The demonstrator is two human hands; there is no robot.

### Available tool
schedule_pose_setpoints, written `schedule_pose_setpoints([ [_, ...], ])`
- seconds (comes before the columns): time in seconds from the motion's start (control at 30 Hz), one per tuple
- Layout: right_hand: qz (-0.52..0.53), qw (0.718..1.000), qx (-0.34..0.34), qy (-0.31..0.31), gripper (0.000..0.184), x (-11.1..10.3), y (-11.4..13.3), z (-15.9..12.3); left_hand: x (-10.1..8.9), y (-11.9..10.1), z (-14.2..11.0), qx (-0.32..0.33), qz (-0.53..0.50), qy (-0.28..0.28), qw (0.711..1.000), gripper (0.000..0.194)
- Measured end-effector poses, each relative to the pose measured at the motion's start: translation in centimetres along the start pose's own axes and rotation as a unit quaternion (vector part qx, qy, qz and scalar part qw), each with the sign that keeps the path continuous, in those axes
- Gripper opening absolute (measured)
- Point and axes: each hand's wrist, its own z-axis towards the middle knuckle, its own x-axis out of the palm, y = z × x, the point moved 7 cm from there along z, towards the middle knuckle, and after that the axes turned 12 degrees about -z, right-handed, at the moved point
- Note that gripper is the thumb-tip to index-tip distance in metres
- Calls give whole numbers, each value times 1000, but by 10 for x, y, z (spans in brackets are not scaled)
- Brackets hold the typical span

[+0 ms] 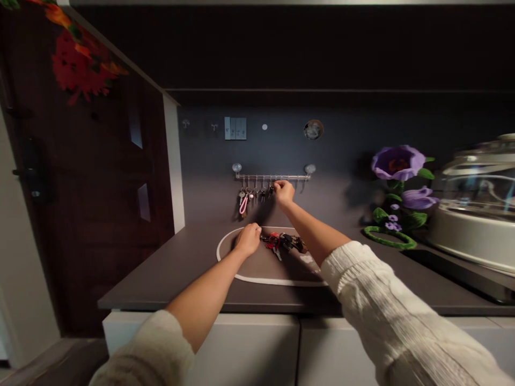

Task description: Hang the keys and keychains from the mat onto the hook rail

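My right hand (284, 192) is raised to the metal hook rail (273, 177) on the dark wall. Its fingers are pinched together at a hook, right beside a dark key (271, 190); what lies between them is hidden. To the left, several keys hang in a row, one with a pink loop strap (243, 205). My left hand (248, 239) rests low over the brown oval mat (257, 271), fingers curled closed. Its fingertips meet the left end of a pile of keys (287, 241) with red and black parts. Whether it grips one of them cannot be seen.
Purple artificial flowers (398, 163) stand on the counter (161, 268) at right, beside a clear-domed white appliance (475, 230). Wall switches (235, 128) sit above the rail. An overhead cabinet (281, 48) spans the top, and a dark red door (92, 214) is at left.
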Motion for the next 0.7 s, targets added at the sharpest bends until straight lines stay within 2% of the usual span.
schedule_pose_setpoints([
  [0.2,-34,999,9,-17,18,4,1,2,0,-2,-1,1,4,2,1000,25],
  [0.37,-63,998,20,-3,20,5,2,-3,0,-1,-1,-2,9,7,1000,25],
  [0.7,-45,998,42,0,18,9,-11,-12,-2,0,0,-5,4,3,1000,24],
])
